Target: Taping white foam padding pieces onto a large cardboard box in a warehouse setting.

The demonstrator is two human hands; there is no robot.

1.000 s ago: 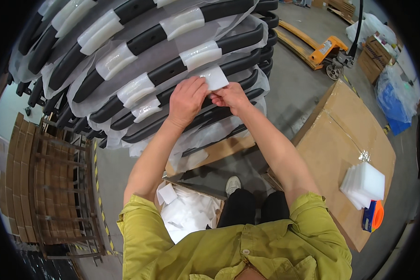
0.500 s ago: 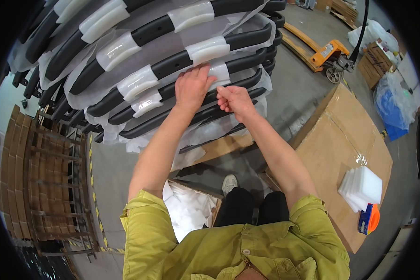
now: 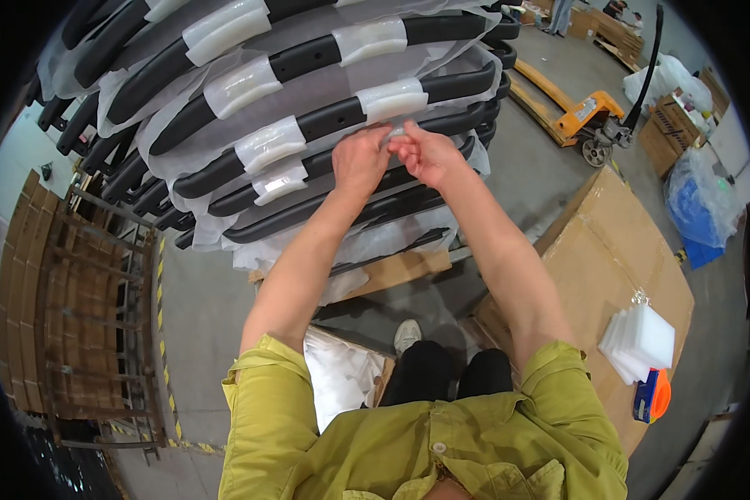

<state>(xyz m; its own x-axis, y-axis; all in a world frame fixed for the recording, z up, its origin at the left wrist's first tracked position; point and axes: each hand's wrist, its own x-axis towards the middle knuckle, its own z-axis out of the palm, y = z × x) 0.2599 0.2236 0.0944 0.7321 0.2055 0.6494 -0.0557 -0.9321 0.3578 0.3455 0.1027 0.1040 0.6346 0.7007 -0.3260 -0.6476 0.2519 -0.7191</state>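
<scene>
Black curved bars (image 3: 317, 122) are stacked in front of me, with thin white sheeting between the layers and white foam pads (image 3: 394, 100) around several of them. My left hand (image 3: 360, 162) bends its fingers over a lower bar, closed on a foam pad (image 3: 397, 132) that the hands mostly cover. Right beside it, my right hand (image 3: 427, 154) is closed in a pinch at the pad's right side. What lies between its fingertips is too small to make out.
At my right stands a large cardboard box (image 3: 617, 250) bearing a stack of white foam sheets (image 3: 642, 342) and an orange-and-blue tape dispenser (image 3: 653, 395). An open carton of white foam (image 3: 342, 375) is by my feet. A yellow pallet jack (image 3: 587, 117) and a rack of flattened cardboard (image 3: 83, 317) stand farther off.
My left hand has gone from lying across the pad to fingers curled at the bar. My right hand has moved up and closer to it. The view has shifted slightly.
</scene>
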